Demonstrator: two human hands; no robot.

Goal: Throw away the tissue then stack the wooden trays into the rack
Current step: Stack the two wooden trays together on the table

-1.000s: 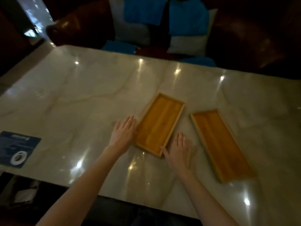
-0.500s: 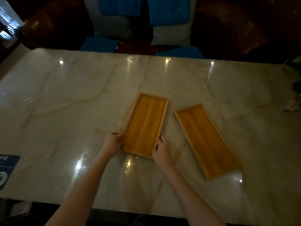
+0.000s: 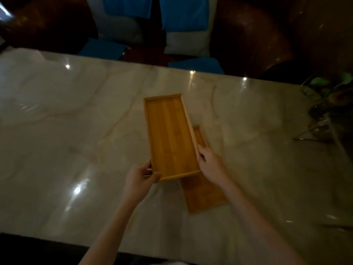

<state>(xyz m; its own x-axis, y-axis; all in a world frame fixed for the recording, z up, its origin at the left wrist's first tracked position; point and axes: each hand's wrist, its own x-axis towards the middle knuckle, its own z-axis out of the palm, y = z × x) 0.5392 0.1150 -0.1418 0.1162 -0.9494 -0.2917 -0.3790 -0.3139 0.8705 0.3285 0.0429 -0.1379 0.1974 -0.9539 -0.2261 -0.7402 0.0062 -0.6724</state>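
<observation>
Marble table point(image 3: 80, 131) bare leftward, hands point(image 3: 140, 178) gripping tray point(image 3: 171, 136) edges

The upper tray point(image 3: 170, 136) lies over the lower tray point(image 3: 202, 194) on the table point(image 3: 76, 121).

Upper wooden tray point(image 3: 171, 136): honey-amber, lengthwise bamboo-strip banding, paler rim; lower wooden tray point(image 3: 203, 196): same amber, darker in shade; table point(image 3: 76, 131): glossy cream-beige marble, faint tan-brown veining, white light specks; cushions point(image 3: 183, 22): bright blue over pale grey; seat point(image 3: 248, 35): dark reddish-brown, shiny; plant point(image 3: 332, 83): green leaves, blurred.
</observation>
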